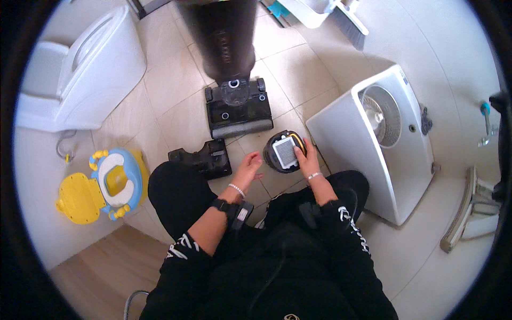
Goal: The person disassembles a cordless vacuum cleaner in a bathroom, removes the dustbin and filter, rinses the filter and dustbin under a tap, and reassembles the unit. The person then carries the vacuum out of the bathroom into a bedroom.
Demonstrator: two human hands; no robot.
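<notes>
My right hand [308,160] holds the right side of a round black vacuum part [273,157], its thumb at the edge of a white-framed pleated filter [286,153] set in the part's top beside a yellow-orange curved strip. Just left of this part is my left hand [249,167], its fingers apart and nothing in it. An upright black floor washer [228,44] stands ahead, its floor head [239,112] on the tiles with a grey roller along the near edge. A black plastic cover [216,160] lies by my left knee, near the floor head.
A white toilet [104,68] stands at upper left, with a blue and yellow child's potty [138,180] below it. At right is a white floor basin [356,104] with a metal drum-like inside. A brush [350,25] and a dustpan [276,12] are at the upper right.
</notes>
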